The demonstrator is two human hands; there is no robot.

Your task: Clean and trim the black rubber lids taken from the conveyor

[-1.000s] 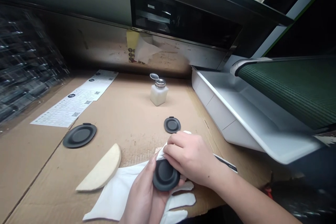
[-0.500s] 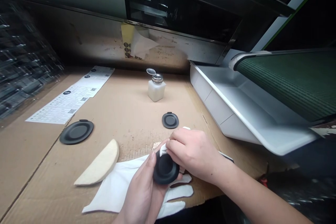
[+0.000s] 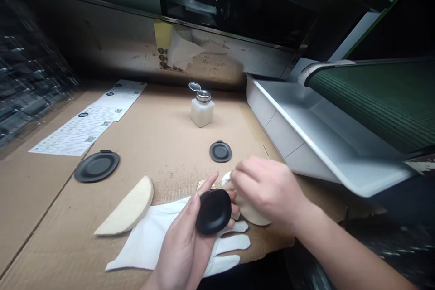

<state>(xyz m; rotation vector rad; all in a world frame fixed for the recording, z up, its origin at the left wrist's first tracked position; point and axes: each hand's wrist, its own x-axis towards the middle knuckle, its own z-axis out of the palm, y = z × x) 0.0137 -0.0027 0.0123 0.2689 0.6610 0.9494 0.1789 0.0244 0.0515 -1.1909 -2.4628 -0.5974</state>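
Observation:
A small black rounded lid-like part point(image 3: 213, 212) lies in my left hand point(image 3: 186, 240), held by its edges with the dished face up. My right hand point(image 3: 268, 190) pinches a bit of white cloth point(image 3: 226, 178), a little apart from the black part. Under my left hand a white glove point(image 3: 154, 231) is spread on the cardboard, its fingers pointing right. Left of the glove rests a cream half-round pad point(image 3: 127, 208). Another cream pad point(image 3: 253, 212) shows partly beneath my right hand. Two similar dark parts lie flat, a small one point(image 3: 220, 151) and a larger one point(image 3: 97, 166).
A square bottle with an open metal cap point(image 3: 202, 111) stands at the back. Printed label sheets point(image 3: 91, 120) lie on the left, near stacked clear plastic trays point(image 3: 30, 72). A white bin point(image 3: 292, 145) and a green conveyor belt point(image 3: 377, 99) are on the right.
My right hand has drawn the white cloth off the black part and moved right, uncovering the cream pad. My left hand still holds the black part, now turned slightly.

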